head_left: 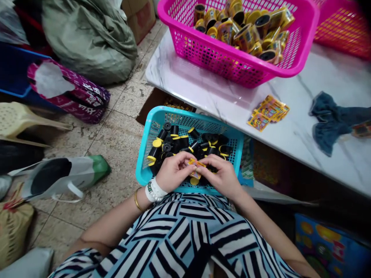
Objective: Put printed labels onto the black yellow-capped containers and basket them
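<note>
Orange label (195, 175), small and brightly printed, is held at the centre of the view, just above the near part of a light-blue basket (140, 170), close to the wearer's body. The left hand (175, 172) and the right hand (220, 174) meet over it from either side, thumbs and fingertips drawn together in a fine pinch with hardly any gap; a two-sided hold like this probably keeps so small a piece flat and steady. A round yellow lid (194, 180) shows just below the label, but whether the fingers also have hold of it cannot be told. The basket is full of black pots (174, 143) with yellow lids, lying every way up, and its near rim meets the wearer's patterned clothes (185, 220), which likely puts the pots within short reach; what supports it from underneath is hidden. Beyond it stands a white marbled table (292, 139). A loose fan of similar labels (268, 112) lies near the table's edge, to the right of the basket, perhaps so that single pieces are easy to pick up. Farther back on the table, a pink basket (199, 58) keeps a heap of yellow-wrapped pots (245, 38) apart from the black ones, its high slatted walls seemingly stopping them from rolling away.
</note>
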A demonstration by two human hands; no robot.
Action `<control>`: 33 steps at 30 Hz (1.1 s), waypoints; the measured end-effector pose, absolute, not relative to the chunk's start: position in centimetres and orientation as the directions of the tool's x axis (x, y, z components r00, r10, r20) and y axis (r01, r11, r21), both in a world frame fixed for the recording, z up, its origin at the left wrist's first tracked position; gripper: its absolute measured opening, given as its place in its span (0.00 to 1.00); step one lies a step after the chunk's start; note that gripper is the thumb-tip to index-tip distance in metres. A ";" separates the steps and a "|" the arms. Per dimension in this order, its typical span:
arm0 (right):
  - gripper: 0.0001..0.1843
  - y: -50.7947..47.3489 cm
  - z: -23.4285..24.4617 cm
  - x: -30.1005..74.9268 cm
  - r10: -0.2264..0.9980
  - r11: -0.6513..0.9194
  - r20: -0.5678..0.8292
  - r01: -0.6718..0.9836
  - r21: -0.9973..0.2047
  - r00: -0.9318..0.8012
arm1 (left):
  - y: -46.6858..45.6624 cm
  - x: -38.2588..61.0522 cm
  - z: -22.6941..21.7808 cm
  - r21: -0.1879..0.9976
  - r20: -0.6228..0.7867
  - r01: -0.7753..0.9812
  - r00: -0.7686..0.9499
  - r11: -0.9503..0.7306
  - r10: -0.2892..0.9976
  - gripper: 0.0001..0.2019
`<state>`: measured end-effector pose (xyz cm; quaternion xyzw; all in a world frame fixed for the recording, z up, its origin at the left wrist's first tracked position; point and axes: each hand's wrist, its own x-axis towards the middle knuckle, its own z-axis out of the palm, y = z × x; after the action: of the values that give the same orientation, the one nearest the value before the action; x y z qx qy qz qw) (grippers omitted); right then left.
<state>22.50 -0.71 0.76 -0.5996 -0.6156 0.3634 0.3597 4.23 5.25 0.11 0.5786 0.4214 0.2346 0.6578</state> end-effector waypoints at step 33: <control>0.12 -0.6 -2.7 18.2 0.906 0.065 0.217 0.387 -0.920 0.363 | 1.9 4.4 -1.0 0.819 -0.508 -0.192 0.198 0.541 0.838 0.17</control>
<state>18.21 -0.64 -2.72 -0.6374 -0.5074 0.2474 0.5244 4.41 1.93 -1.03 0.3118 0.5185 0.3636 0.7083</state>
